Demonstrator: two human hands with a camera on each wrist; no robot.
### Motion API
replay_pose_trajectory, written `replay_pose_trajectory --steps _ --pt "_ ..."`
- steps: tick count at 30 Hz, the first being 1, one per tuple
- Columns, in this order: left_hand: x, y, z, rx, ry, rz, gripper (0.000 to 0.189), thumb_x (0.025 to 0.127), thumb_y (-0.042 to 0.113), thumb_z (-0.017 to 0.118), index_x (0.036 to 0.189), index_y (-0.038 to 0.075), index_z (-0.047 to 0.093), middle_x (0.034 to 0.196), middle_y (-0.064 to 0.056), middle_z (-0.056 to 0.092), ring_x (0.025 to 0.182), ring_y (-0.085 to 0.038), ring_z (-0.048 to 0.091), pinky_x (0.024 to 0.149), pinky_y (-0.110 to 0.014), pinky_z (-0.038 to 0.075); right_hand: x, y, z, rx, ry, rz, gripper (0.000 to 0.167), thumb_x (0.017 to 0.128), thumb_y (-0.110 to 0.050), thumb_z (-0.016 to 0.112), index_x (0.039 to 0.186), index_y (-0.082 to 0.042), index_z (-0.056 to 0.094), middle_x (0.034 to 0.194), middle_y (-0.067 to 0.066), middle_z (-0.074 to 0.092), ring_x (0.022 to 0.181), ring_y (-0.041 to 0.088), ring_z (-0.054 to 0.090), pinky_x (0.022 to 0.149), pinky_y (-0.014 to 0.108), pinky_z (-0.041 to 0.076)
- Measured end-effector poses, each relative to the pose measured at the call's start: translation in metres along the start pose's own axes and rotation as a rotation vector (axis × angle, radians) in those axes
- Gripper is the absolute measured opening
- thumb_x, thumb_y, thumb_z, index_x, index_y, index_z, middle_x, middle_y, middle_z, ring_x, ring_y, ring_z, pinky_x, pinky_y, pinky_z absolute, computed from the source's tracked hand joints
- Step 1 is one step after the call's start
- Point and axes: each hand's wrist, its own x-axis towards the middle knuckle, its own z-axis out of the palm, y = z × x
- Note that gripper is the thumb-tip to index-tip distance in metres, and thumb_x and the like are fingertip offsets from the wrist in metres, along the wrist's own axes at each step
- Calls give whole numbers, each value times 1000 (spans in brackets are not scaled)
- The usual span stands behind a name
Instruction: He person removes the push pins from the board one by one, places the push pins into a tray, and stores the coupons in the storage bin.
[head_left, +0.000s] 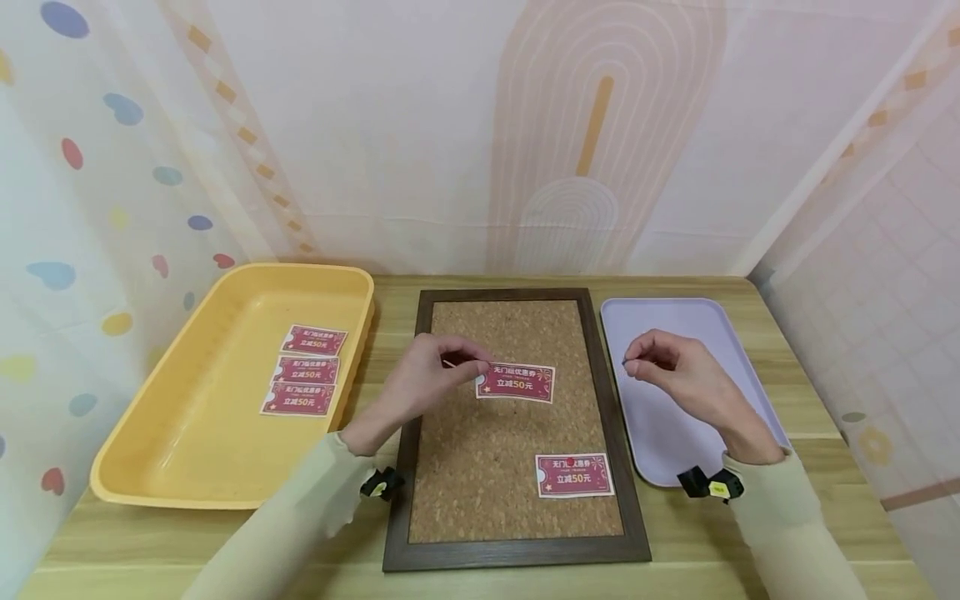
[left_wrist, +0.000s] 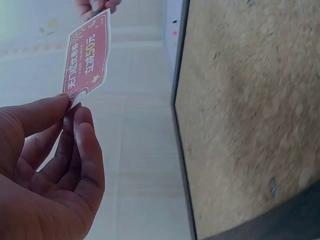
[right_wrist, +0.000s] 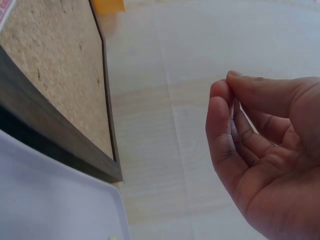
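My left hand (head_left: 427, 375) pinches a red coupon (head_left: 517, 385) by its notched left end, between thumb and fingers. The coupon is held raised over the upper middle of the framed cork board (head_left: 480, 492), its printed face showing. Above the lilac tray (head_left: 641, 450), my right hand (head_left: 686, 375) has thumb and forefinger pressed together on a small dark push pin (head_left: 626, 361). In the right wrist view the fingertips (right_wrist: 220, 90) hide that pin. A second coupon (head_left: 573, 486) lies at the board's lower right corner, with a red push pin (head_left: 570, 462) in its upper part.
A deep yellow tub (head_left: 187, 502) stands left of the board, with three coupons (head_left: 300, 400) lying in it along its right side. Small coloured pins (left_wrist: 175, 33) show in the lilac tray in the left wrist view. A patterned curtain (head_left: 420, 167) hangs behind the wooden table (head_left: 810, 417).
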Motion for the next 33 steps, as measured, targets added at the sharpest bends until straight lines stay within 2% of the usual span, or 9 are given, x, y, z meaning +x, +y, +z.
replay_pose_trajectory --steps 6,14,19,24,29,33 --pt "-6 0 -17 12 20 -37 14 99 17 72 108 10 79 100 -3 74 80 -19 59 68 -32 50 -3 5 -7 10 26 -7 4 99 -3 69 103 -1 68 89 7 67 78 11 60 70 22 50" --pt "-16 -6 -40 59 62 -33 12 99 16 71 106 11 79 98 -2 74 80 -20 60 67 -30 50 -5 12 -15 -6 45 -8 4 99 -3 68 103 -1 68 91 6 67 79 12 61 71 21 51" --pt "-23 -6 -56 77 74 -86 12 99 19 72 106 12 79 101 -2 75 82 -21 61 68 -31 51 -5 17 -21 -15 50 9 5 99 -3 68 104 0 68 91 7 68 80 9 62 73 21 52" --pt "-30 -8 -73 84 90 -100 15 98 20 73 106 9 79 101 -5 75 81 -20 60 67 -28 49 -4 23 -26 -20 47 15 6 99 -1 67 105 2 68 91 6 69 79 8 62 73 20 52" --pt "-37 -13 -88 106 120 -116 16 98 21 74 106 8 79 97 -6 74 79 -19 57 64 -26 46 -3 26 -31 -9 36 29 8 99 -1 66 105 4 67 95 10 71 81 9 63 75 18 52" --pt "-44 -21 -99 122 123 -140 19 98 26 75 107 11 79 97 -5 75 81 -21 59 68 -25 48 -4 29 -34 -28 46 45 7 99 -1 67 105 3 67 92 8 70 80 8 62 74 18 50"
